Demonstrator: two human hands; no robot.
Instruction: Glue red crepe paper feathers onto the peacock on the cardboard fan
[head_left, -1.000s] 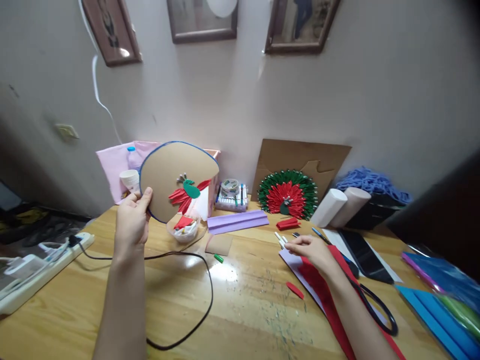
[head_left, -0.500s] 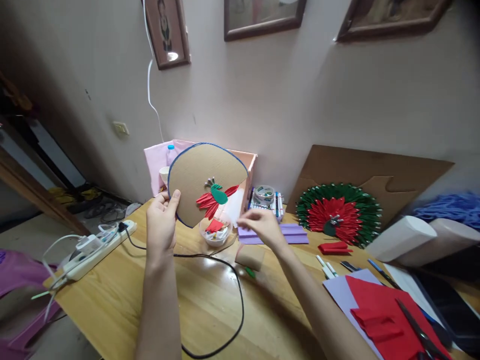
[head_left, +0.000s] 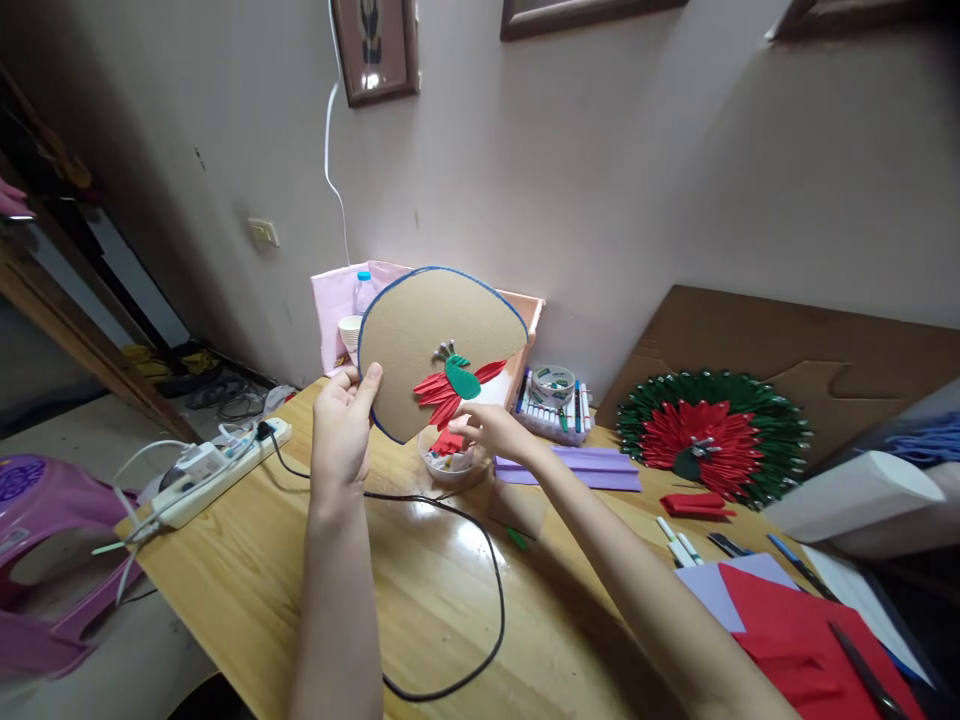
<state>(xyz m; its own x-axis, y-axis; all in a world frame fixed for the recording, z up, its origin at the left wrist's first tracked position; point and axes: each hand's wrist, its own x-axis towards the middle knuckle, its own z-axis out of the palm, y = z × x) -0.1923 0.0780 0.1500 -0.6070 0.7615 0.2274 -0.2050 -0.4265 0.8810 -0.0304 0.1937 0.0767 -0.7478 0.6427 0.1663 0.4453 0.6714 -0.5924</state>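
My left hand (head_left: 343,425) grips the left edge of a fan-shaped cardboard piece (head_left: 401,350), thumb in front, and holds it up over the table. Blue lines its curved edge. On its front sit a green bird-shaped cutout (head_left: 463,380) with small pins at the head and several red crepe-paper petals (head_left: 439,395). My right hand (head_left: 495,432) is at the cardboard's lower edge, close under the green cutout, fingers drawn together in a pinch. Whatever they hold is too small to make out. Below them stands a clear bowl (head_left: 439,467) with red and white scraps.
A black cable (head_left: 501,600) loops across the wooden table. A power strip (head_left: 225,475) lies at the left edge. Behind are a pink box (head_left: 330,320), markers (head_left: 574,420) and a red-green paper peacock (head_left: 701,435). Scissors (head_left: 862,665) rest on red paper (head_left: 780,610) at right.
My right hand has moved left and in to the cardboard's lower edge, beside the red petals. The view has shifted, while my left hand keeps its hold on the cardboard.
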